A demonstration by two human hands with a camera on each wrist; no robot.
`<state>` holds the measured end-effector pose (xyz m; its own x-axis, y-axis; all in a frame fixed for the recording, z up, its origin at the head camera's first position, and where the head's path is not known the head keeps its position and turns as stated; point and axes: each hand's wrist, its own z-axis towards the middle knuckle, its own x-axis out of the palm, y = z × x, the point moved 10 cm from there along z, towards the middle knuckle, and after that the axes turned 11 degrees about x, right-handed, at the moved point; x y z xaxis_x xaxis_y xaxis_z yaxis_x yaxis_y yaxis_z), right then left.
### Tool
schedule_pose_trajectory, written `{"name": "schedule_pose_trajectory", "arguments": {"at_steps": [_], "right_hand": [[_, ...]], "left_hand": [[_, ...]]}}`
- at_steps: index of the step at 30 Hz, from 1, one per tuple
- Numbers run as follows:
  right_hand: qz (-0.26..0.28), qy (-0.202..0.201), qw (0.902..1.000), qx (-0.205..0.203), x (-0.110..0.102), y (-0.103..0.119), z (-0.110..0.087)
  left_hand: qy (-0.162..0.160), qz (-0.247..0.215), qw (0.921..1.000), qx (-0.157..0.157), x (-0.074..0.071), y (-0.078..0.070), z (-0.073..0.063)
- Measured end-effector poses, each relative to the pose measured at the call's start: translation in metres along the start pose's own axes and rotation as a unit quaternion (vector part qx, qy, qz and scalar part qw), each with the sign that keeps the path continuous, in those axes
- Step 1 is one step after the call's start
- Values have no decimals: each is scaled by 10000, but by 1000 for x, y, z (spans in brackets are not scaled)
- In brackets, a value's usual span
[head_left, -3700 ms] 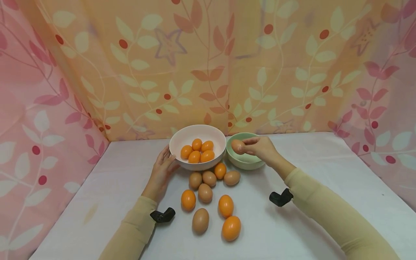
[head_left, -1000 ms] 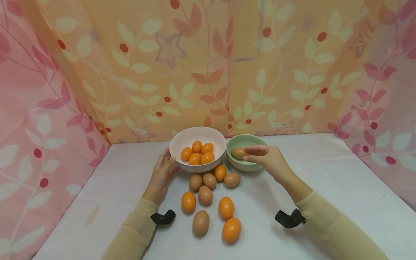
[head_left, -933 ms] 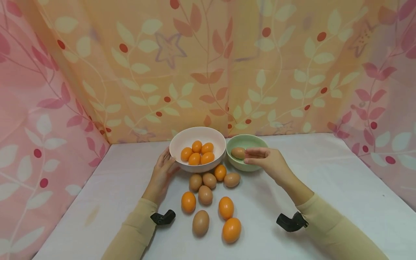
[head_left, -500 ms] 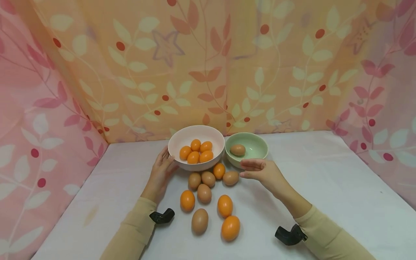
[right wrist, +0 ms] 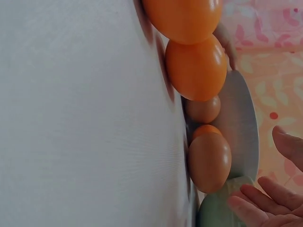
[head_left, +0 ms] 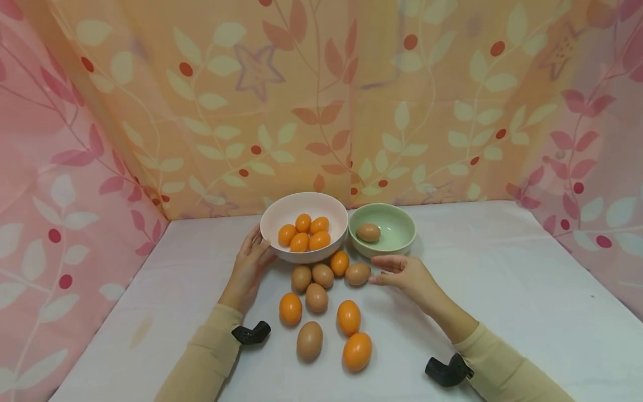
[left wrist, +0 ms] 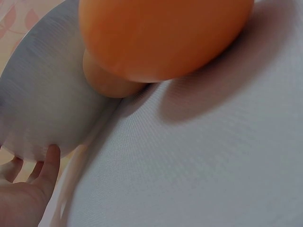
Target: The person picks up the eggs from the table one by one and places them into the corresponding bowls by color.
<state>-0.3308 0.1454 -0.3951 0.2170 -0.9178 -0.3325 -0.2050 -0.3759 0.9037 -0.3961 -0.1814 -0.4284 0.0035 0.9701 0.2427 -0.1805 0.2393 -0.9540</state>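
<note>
My left hand [head_left: 248, 267] holds the left side of a pale pink bowl [head_left: 271, 215], its thumb on the outer wall in the left wrist view. Several glossy orange eggs [head_left: 299, 242] lie inside. To its right stands a green bowl [head_left: 402, 226] with one brown egg [head_left: 368, 232] in it. My right hand [head_left: 409, 279] is in front of the green bowl, thumb and fingers apart, fingertips right at the end of a brown egg [head_left: 357, 274] on the table. The right wrist view shows that hand [right wrist: 270, 198] with nothing between its fingers.
In front of the bowls lie more brown eggs [head_left: 316, 297] and orange eggs [head_left: 349, 317], some of them touching. One orange egg [head_left: 339, 262] sits against the pink bowl's base. White cloth covers the table [head_left: 166, 312]; a patterned curtain [head_left: 311, 100] stands behind it.
My right hand has let go of a brown egg in the green bowl, then come down and towards me to another brown egg. The left hand stays at the pink bowl.
</note>
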Motion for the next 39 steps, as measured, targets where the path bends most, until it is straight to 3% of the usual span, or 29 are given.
{"name": "schedule_pose_trajectory", "arguments": {"at_steps": [12,28,39], "right_hand": [[-287,-76,9995,43,5,-7,10],[-286,-55,9995,111,9,-9,13],[-458,-300,9982,223,2,-13,14]], "left_hand": [[25,96,9998,149,0,-2,1],[13,63,9999,114,-1,-2,1],[4,9,10000,82,1,-3,-1]]}}
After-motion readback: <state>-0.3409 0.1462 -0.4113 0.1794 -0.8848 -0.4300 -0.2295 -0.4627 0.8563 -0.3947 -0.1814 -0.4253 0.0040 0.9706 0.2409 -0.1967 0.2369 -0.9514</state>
